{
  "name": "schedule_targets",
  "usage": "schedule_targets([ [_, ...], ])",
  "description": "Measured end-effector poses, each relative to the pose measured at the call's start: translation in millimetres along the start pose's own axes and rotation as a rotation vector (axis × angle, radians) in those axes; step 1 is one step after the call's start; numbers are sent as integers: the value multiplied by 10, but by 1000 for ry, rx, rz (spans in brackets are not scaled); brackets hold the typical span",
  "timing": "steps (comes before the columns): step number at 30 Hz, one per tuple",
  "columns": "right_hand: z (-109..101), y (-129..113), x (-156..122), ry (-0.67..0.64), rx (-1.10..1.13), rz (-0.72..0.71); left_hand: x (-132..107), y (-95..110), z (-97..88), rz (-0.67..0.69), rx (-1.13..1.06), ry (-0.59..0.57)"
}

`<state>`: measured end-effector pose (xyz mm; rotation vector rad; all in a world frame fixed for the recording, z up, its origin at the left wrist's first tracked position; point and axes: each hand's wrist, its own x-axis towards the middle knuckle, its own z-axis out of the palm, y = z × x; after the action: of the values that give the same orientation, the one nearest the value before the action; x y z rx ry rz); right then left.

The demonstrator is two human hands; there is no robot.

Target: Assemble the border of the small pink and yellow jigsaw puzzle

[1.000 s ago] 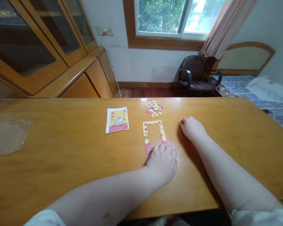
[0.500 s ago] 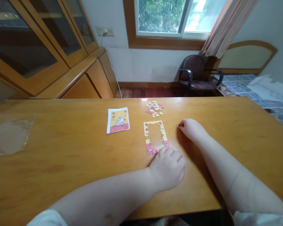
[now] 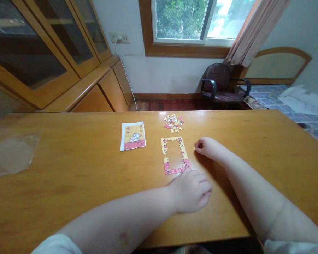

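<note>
The puzzle border lies on the table as a rectangle of joined yellow and pink pieces, with a gap on its left side. My left hand is closed, its fingers curled under at the border's lower right corner; whatever may be in them is hidden. To the right of the border, my right hand pinches a small pale puzzle piece just above the tabletop. Beyond the border sits a loose pile of puzzle pieces, yellow, pink and white. The picture card to the left shows a white animal on yellow and pink.
A clear plastic bag lies at the left of the wooden table. Past the table are glass-door cabinets, a dark office chair and a bed.
My right hand has moved left and slightly nearer with the puzzle piece, closer to the border. My left hand has shifted a little right and down, uncovering more of the bottom edge.
</note>
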<state>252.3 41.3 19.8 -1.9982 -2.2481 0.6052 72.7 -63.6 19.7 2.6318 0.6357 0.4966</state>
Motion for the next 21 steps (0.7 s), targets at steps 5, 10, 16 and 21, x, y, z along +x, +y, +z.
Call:
schedule_targets([
  [5, -5, -63, -60, 6, -137, 53, 1, -11, 30, 49, 2, 47],
  [10, 1, -181, -138, -50, -190, -51, -3, -11, 41, 66, 10, 79],
  [16, 16, -197, -143, -39, -142, -111, -7, -23, 59, 74, 3, 80],
  [21, 9, -145, -133, 10, -62, -101, -7, -27, 54, 72, -3, 74],
])
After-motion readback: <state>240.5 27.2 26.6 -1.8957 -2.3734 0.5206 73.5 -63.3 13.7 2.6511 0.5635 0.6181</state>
